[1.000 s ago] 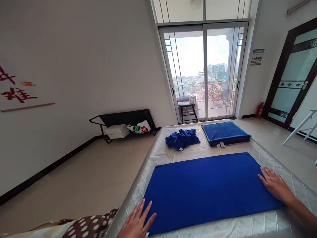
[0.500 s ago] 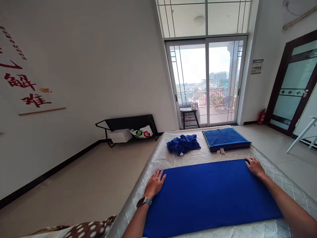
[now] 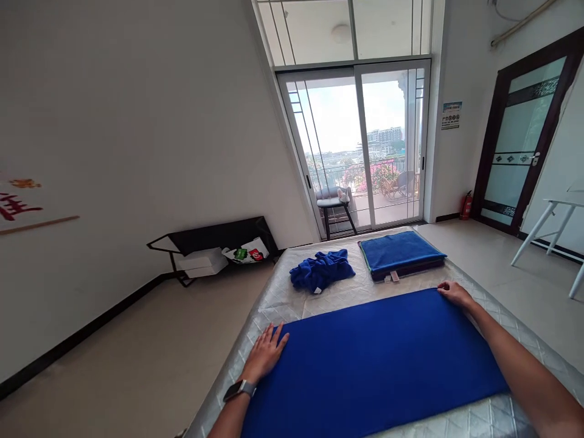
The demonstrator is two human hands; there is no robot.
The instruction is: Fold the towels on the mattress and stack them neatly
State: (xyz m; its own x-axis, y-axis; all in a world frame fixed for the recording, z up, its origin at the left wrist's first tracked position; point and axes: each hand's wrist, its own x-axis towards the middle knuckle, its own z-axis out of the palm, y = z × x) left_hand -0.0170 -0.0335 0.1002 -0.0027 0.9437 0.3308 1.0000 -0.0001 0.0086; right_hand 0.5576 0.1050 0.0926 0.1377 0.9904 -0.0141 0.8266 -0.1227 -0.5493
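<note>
A blue towel [image 3: 365,365] lies spread flat on the mattress [image 3: 274,295] in front of me. My left hand [image 3: 266,351], with a watch on the wrist, rests palm down on the towel's far left corner, fingers stretched out. At the far right corner, my right hand [image 3: 456,295] has its fingers drawn together on the towel's edge. Beyond the spread towel sits a crumpled blue towel [image 3: 323,270]. Right of that is a stack of folded towels [image 3: 399,254], blue on top, with small tags hanging at the near side.
A black rack [image 3: 219,234] with white boxes [image 3: 201,261] lies along the left wall. Behind the mattress are a stool [image 3: 335,207] and a glass sliding door [image 3: 392,152]. A fire extinguisher [image 3: 466,205] and a white chair [image 3: 547,219] stand to the right.
My right hand's fingers have gone from stretched out to drawn together at the towel's corner. The left hand stays flat on the towel. The view has turned slightly to the right.
</note>
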